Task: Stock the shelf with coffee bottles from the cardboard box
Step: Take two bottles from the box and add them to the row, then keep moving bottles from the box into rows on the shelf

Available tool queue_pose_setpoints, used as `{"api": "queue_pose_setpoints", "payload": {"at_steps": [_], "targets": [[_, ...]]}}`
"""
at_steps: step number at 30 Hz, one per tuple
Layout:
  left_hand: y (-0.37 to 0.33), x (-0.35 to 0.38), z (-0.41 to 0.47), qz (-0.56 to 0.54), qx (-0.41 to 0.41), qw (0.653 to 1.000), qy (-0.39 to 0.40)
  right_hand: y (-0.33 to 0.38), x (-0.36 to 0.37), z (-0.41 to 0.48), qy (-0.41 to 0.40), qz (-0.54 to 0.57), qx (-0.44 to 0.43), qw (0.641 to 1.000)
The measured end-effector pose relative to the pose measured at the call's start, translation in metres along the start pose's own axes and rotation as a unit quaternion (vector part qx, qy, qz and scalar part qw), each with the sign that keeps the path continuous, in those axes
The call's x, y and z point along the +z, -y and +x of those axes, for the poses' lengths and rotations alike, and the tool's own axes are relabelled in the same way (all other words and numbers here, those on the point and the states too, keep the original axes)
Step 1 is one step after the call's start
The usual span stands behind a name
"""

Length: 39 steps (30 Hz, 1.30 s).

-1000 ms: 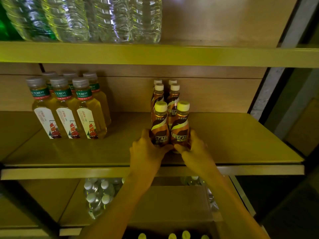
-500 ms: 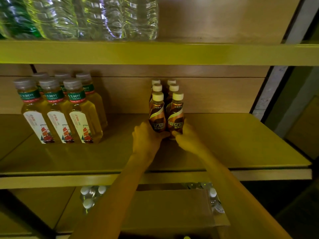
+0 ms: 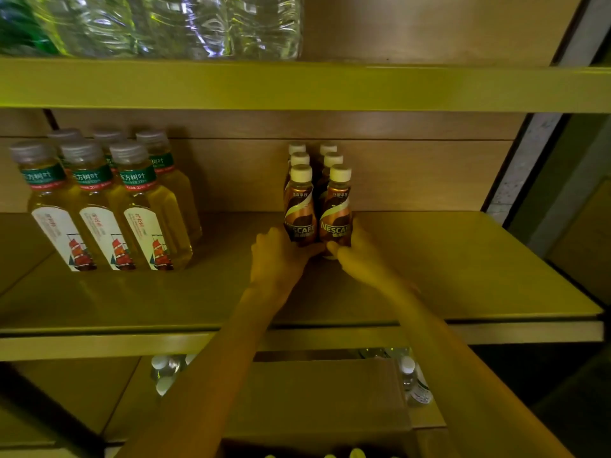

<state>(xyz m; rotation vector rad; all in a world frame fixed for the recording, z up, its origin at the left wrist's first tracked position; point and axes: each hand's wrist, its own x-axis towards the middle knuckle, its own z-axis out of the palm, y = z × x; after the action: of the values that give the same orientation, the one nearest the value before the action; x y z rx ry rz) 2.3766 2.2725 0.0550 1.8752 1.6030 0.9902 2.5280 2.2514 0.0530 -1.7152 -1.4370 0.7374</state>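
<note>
Two rows of brown Nescafe coffee bottles with cream caps stand on the middle shelf (image 3: 446, 276). My left hand (image 3: 276, 259) grips the front left coffee bottle (image 3: 299, 206) at its base. My right hand (image 3: 358, 256) grips the front right coffee bottle (image 3: 337, 206) the same way. Both bottles stand upright, close behind them the other coffee bottles (image 3: 330, 158). The cardboard box (image 3: 324, 398) sits below the shelf, with yellow caps (image 3: 357, 453) showing at the bottom edge.
Several yellow tea bottles (image 3: 99, 206) stand at the left of the same shelf. Clear water bottles (image 3: 185, 24) fill the shelf above. Small white-capped bottles (image 3: 163, 371) sit on the lower shelf beside the box. A dark upright post (image 3: 529, 153) bounds the right side.
Both hands have pushed the front pair of coffee bottles deeper into the shelf, up against the rows behind. The camera has moved closer.
</note>
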Motion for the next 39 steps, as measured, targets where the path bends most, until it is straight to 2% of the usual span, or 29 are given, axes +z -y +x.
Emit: {"api": "queue_pose_setpoints", "payload": {"at_steps": [3,6,9,14,20,23,27,32,36,39], "targets": [[0.003,-0.007,-0.007,0.087,0.024,0.995,0.030,0.005,-0.008,-0.016,-0.019,-0.097,-0.002,0.995],[0.007,-0.022,-0.026,0.137,0.063,0.988,0.028,0.005,-0.016,-0.042,-0.067,-0.246,-0.044,0.966],[0.005,-0.040,-0.057,0.165,0.095,0.982,0.008,0.006,-0.020,-0.078,-0.081,-0.319,-0.077,0.941],[0.010,-0.052,-0.107,0.227,0.117,0.967,0.021,0.000,-0.011,-0.137,-0.072,-0.354,-0.084,0.929],[0.036,-0.046,-0.166,0.207,0.170,0.963,-0.025,-0.017,0.000,-0.195,-0.105,-0.351,-0.121,0.923],[0.057,-0.037,-0.192,0.210,0.174,0.962,-0.016,-0.032,0.010,-0.219,-0.115,-0.351,-0.116,0.922],[0.089,-0.015,-0.217,0.238,0.152,0.958,0.050,-0.064,0.026,-0.238,-0.033,-0.342,-0.055,0.938],[0.133,0.023,-0.239,0.249,0.105,0.954,0.131,-0.113,0.052,-0.251,0.046,-0.345,0.022,0.937],[0.168,0.053,-0.251,0.281,0.052,0.934,0.216,-0.160,0.076,-0.253,0.092,-0.332,0.086,0.935],[0.189,0.071,-0.258,0.303,0.025,0.921,0.245,-0.194,0.095,-0.254,0.119,-0.329,0.119,0.929]]}}
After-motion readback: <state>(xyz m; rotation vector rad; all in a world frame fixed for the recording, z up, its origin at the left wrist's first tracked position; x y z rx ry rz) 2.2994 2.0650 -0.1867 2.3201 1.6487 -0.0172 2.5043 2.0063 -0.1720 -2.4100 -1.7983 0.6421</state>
